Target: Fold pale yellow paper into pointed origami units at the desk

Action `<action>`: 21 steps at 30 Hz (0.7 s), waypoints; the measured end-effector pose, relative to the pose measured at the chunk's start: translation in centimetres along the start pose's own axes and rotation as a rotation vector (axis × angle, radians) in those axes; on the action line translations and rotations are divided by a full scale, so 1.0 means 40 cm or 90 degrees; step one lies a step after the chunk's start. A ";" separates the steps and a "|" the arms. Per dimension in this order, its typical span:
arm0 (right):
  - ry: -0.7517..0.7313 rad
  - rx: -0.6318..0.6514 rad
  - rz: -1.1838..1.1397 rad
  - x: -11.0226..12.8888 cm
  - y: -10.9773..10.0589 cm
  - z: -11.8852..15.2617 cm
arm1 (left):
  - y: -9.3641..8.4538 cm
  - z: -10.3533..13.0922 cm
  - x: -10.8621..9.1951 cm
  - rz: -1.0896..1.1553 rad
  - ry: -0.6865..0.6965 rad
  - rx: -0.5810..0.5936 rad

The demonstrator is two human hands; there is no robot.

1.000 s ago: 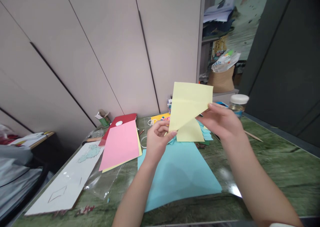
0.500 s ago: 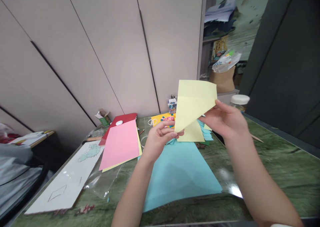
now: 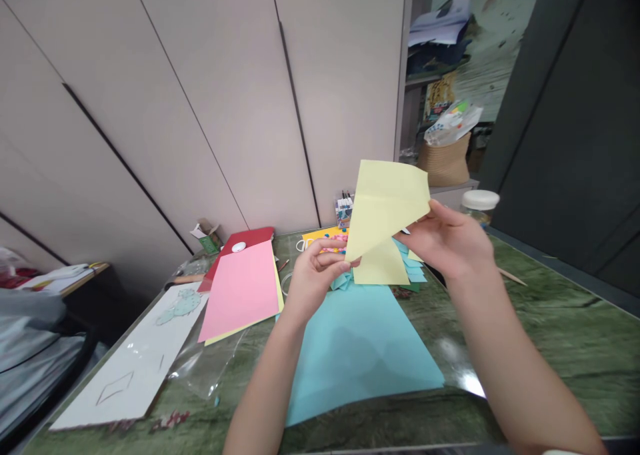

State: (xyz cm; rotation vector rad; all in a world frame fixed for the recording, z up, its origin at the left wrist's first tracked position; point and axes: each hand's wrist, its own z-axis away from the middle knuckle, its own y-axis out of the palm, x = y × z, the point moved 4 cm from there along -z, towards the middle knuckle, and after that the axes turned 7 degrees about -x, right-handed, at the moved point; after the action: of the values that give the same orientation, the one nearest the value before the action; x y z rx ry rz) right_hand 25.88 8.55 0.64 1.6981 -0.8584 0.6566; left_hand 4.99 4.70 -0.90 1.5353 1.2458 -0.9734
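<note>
Our left hand (image 3: 319,276) and right hand (image 3: 453,240) pinch the slant-edged pale-yellow paper (image 3: 387,198), seemingly already cut, while the broad light-blue paper (image 3: 367,345) looks whole.

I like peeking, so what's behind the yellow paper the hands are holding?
Below its slanted edge, another yellow sheet shows, with blue paper pieces to the right. What's directly behind the held paper is covered, so I can't tell.

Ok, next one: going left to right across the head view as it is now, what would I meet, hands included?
White sheet with drawings → pink sheet → left hand → raised yellow sheet → right hand → thin wooden stick.
</note>
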 end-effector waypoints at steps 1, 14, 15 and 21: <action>-0.001 0.003 0.001 0.001 0.000 0.000 | -0.003 0.000 -0.001 -0.016 0.008 -0.018; -0.084 -0.019 0.096 0.030 0.000 0.018 | -0.022 -0.010 -0.025 0.022 0.105 -0.025; -0.097 -0.004 0.122 0.025 0.007 0.021 | -0.019 -0.005 -0.028 0.054 0.105 -0.006; -0.208 0.003 0.256 0.009 0.041 0.038 | -0.019 0.022 -0.041 0.031 0.098 -0.020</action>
State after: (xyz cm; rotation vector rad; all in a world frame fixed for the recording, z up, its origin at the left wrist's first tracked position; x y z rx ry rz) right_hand 24.77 6.75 1.44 1.6756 -1.4553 0.6536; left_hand 3.93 3.50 0.29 1.6331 1.3176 -0.8129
